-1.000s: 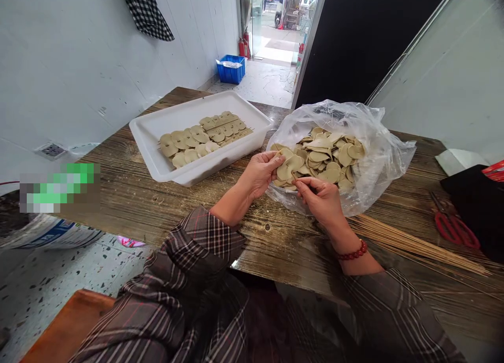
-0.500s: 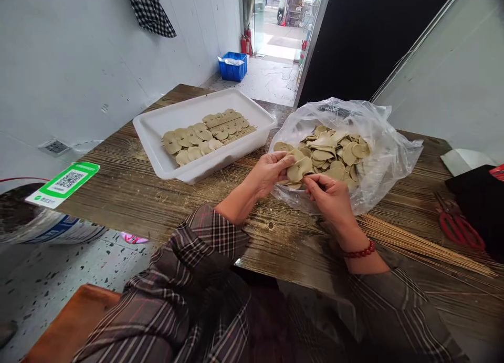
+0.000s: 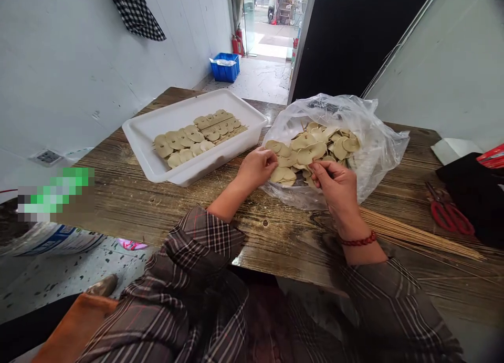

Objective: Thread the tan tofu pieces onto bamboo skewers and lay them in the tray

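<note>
Thin tan round slices (image 3: 343,144) lie heaped in a clear plastic bag (image 3: 378,158) on the wooden table. My right hand (image 3: 336,182) is closed in a pinch at the bag's front, on a thin stick with slices (image 3: 311,152) on it. At the bag's left edge, my left hand (image 3: 258,166) has its fingers curled together beside the slices; what they hold, if anything, is hidden. In the white tray (image 3: 144,158) on the left lie rows of skewered slices (image 3: 181,138).
Loose thin sticks (image 3: 421,231) lie on the table at the right, near red-handled scissors (image 3: 451,213) and a black holder (image 3: 472,195). A blue crate (image 3: 226,69) stands on the floor beyond the table. A shoe (image 3: 103,286) shows at lower left.
My left hand has come away from the slices at my right hand and moved slightly left. The view has shifted a little, and a shoe and dark leg now show at lower left.
</note>
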Demonstrator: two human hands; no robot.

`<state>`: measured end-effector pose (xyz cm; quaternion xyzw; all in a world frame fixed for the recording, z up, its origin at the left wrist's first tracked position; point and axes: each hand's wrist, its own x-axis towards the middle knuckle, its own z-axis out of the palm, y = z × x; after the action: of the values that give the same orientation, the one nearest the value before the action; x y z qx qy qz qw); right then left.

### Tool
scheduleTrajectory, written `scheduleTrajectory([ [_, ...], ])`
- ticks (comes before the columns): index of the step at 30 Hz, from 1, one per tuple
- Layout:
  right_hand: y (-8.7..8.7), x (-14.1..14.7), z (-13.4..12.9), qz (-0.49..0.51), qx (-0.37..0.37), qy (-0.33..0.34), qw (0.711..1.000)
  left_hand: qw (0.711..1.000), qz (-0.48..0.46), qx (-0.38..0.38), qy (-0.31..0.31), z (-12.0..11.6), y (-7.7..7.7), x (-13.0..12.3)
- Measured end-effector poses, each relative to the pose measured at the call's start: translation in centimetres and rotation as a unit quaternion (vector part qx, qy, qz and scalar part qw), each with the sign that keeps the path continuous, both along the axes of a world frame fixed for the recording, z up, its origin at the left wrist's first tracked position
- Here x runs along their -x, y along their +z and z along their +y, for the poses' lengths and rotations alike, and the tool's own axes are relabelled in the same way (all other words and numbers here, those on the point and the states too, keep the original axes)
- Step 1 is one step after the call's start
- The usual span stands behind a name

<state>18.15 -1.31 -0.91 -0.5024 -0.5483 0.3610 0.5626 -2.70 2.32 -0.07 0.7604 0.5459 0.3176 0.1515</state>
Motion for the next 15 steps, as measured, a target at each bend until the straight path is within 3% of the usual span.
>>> scheduleTrajectory([
  [3, 0.1, 0.1, 0.0, -0.015, 0.0, 0.0, 1.0, 0.99, 0.143, -0.001, 0.012, -0.7, 0.2, -0.4],
  [6, 0.1, 0.1, 0.0, -0.031, -0.002, 0.003, 1.0, 0.975, 0.22, 0.016, 0.034, -1.2, 0.5, -0.7],
  [10, 0.0, 0.1, 0.1, -0.038, -0.006, 0.006, 0.999, 0.973, 0.227, 0.029, 0.04, -1.2, 0.6, -1.0],
  [15, 0.2, 0.2, 0.0, -0.032, -0.007, 0.008, 0.999, 0.982, 0.188, -0.029, 0.003, -1.1, 0.4, -1.2],
])
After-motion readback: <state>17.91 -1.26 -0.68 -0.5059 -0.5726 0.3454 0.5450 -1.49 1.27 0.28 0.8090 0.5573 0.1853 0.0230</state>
